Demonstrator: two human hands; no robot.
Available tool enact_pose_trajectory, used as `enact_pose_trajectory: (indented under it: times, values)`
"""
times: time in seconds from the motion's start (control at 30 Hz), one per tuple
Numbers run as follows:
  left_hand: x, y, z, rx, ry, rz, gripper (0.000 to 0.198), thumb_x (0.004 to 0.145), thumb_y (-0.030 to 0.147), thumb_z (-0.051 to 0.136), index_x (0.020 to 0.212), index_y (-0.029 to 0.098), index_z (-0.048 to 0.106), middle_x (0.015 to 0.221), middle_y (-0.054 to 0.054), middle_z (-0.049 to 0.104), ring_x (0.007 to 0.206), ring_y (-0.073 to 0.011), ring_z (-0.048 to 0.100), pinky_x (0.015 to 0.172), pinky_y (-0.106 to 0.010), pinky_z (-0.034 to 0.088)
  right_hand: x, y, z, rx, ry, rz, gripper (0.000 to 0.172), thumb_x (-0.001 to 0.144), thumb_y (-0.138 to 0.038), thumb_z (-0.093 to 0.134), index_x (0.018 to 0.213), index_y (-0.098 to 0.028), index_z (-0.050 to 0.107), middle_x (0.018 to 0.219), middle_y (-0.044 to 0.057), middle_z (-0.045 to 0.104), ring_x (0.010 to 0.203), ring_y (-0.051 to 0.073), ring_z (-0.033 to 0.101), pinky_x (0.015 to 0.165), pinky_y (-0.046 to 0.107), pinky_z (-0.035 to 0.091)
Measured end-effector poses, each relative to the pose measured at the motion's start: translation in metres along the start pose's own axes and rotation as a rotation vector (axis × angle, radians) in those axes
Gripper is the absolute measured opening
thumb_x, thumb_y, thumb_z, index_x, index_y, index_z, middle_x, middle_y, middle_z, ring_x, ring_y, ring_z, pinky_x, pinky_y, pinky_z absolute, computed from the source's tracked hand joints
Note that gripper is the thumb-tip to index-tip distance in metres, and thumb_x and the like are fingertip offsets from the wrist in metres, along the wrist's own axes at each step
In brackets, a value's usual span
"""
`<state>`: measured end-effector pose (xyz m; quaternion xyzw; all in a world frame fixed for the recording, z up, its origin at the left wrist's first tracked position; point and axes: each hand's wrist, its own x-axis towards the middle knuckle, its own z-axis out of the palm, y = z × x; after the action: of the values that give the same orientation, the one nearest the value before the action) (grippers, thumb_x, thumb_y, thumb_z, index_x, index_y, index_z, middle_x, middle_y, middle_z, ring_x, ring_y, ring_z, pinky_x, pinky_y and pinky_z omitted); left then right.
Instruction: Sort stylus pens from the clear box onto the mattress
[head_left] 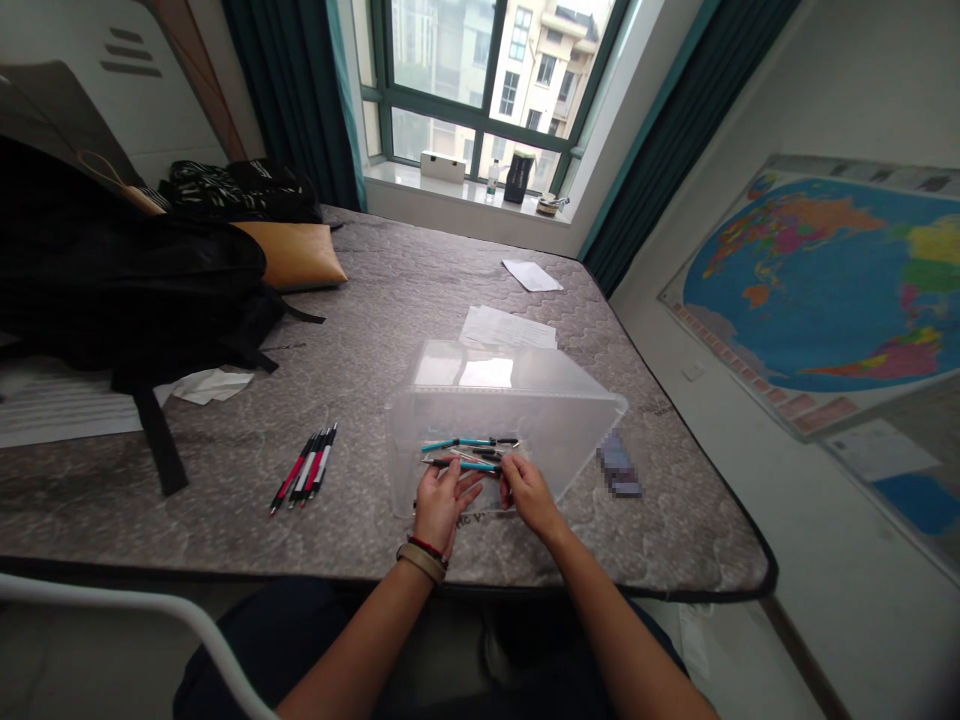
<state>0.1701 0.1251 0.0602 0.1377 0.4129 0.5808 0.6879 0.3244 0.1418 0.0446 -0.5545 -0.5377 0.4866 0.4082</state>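
A clear plastic box (pixel 517 412) lies on its side, its open mouth facing me. Both my hands are at that mouth, with a blue and black pen (pixel 472 464) held level between them. My right hand (pixel 529 492) pinches the pen's right end. At the pen's left part is the thumb of my left hand (pixel 439 508), its other fingers reaching out below the pen. Behind it, inside the box, lie several more pens, among them a blue one (pixel 469 442); some are partly hidden. To the left, a group of red, white and black pens (pixel 306 466) lies side by side.
A padded mattress-like surface (pixel 360 350) carries everything. Papers (pixel 510 327) lie behind the box, and a blurred-out item (pixel 619 465) sits right of it. A black backpack (pixel 127 270) and a tan pouch (pixel 292 255) occupy the left. A white metal bar (pixel 150 598) crosses the lower left.
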Motion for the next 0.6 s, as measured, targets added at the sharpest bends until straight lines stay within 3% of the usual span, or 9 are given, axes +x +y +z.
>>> enact_pose_trajectory:
  times: [0.13, 0.3, 0.6]
  values:
    - [0.002, -0.002, -0.002, 0.005, -0.01, 0.007, 0.038, 0.074, 0.038, 0.075, 0.099, 0.021, 0.051, 0.102, -0.009, 0.07, 0.09, -0.0243, 0.071, 0.075, -0.034, 0.056, 0.002, 0.0, -0.001, -0.006, 0.023, 0.02, 0.05, 0.09, -0.064, 0.04, 0.064, -0.022, 0.049, 0.046, -0.004, 0.049, 0.04, 0.012, 0.046, 0.042, 0.024, 0.039]
    - [0.003, -0.001, -0.003, -0.003, -0.031, 0.017, 0.038, 0.075, 0.039, 0.073, 0.1, 0.021, 0.05, 0.103, -0.009, 0.07, 0.091, -0.0242, 0.071, 0.076, -0.035, 0.056, -0.002, -0.004, 0.0, 0.089, -0.025, -0.002, 0.037, 0.087, -0.059, 0.05, 0.076, -0.023, 0.047, 0.059, -0.005, 0.053, 0.047, 0.012, 0.05, 0.043, 0.023, 0.043]
    - [0.003, 0.0, -0.004, -0.009, -0.01, 0.009, 0.037, 0.075, 0.037, 0.073, 0.099, 0.021, 0.05, 0.103, -0.009, 0.069, 0.089, -0.0236, 0.071, 0.073, -0.032, 0.056, 0.003, 0.009, 0.001, -0.095, -0.018, -0.02, 0.046, 0.092, -0.058, 0.04, 0.065, -0.022, 0.049, 0.048, -0.003, 0.05, 0.043, 0.013, 0.049, 0.046, 0.025, 0.041]
